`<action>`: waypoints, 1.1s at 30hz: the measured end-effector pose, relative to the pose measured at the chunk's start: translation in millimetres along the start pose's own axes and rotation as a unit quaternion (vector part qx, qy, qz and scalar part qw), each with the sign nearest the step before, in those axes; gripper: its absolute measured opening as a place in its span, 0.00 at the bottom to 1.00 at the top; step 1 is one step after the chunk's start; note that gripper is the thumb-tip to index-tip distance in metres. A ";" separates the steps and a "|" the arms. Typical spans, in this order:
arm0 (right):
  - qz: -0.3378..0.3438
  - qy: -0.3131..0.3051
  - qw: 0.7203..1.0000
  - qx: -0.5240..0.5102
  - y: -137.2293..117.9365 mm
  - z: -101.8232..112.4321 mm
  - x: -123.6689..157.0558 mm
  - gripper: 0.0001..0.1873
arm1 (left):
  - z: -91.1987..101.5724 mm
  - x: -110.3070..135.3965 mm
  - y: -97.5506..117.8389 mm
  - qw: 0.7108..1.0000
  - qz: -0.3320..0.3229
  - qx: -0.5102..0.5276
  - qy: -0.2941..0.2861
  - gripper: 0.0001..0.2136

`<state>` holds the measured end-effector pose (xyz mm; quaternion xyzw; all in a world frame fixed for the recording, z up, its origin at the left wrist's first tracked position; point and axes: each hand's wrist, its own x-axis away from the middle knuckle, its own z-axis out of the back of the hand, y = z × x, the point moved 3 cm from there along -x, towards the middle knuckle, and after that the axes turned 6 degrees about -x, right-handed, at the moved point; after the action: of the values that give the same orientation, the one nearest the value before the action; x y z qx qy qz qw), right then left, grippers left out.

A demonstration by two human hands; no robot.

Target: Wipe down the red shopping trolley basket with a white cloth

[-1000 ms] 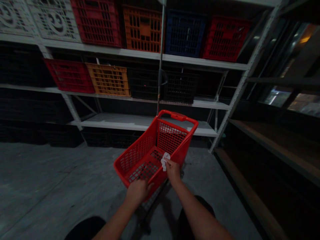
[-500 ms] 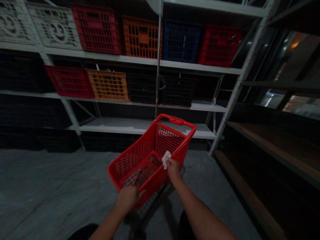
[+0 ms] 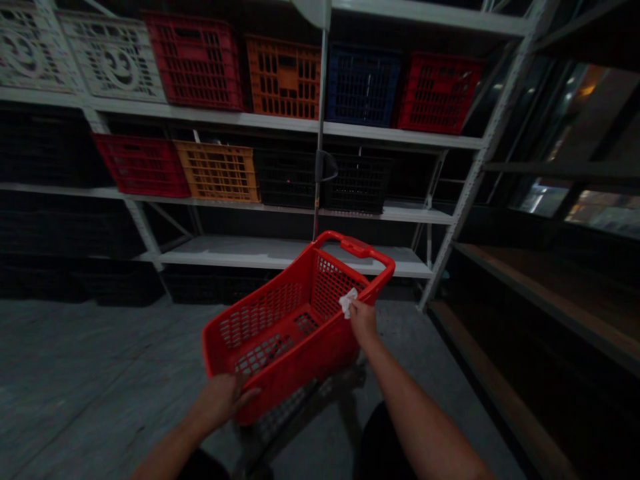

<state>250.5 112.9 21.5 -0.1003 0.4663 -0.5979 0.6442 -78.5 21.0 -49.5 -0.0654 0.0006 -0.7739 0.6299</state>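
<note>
A red plastic shopping cart (image 3: 300, 363) stands on the floor in front of me, its handle at the far right end. My left hand (image 3: 220, 400) grips the rim at the cart's near left corner, with the thumb outside and the other fingers partly hidden over the edge. Pinched in my right hand (image 3: 363, 320) is a crumpled white cloth or tissue (image 3: 348, 303), pressed against the near side rim close to the handle end. Through the cart's grid bottom nothing lying inside can be made out.
White metal shelving (image 3: 280, 120) spans the back, bearing a blue crate (image 3: 364, 87), an orange crate (image 3: 285, 77), white crates (image 3: 117, 60) and several others. A pole (image 3: 320, 133) rises just behind the cart. Wooden shelves (image 3: 545, 293) run along the right.
My right hand has slid the white cloth along the rim towards the handle. My left hand has moved left to the corner, and the cart has turned slightly.
</note>
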 end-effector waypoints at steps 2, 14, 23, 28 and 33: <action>-0.002 0.031 0.999 0.028 9.7 19.3 -17.3 0.16 | 1.1 1.9 -10.7 1.000 -0.010 0.002 -0.007 0.26; 0.047 -0.052 0.997 -0.009 -31.9 -51.8 44.0 0.15 | 58.8 -44.8 69.7 0.995 0.056 0.054 0.069 0.20; 0.072 -0.012 0.997 0.027 -14.1 -27.3 15.9 0.17 | 65.0 -66.8 103.9 0.989 0.090 0.021 0.116 0.24; 0.032 0.135 0.990 0.017 34.2 57.0 -40.8 0.18 | 61.2 -66.8 86.1 0.989 0.090 -0.007 0.119 0.25; 0.040 0.250 0.967 -0.036 47.8 73.8 -39.5 0.19 | 60.6 -66.8 83.2 0.990 0.084 -0.023 0.107 0.25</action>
<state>341.9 128.1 47.9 0.0475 0.6377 -0.5605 0.5263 22.0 74.0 -3.1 0.0040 0.0914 -0.7202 0.6877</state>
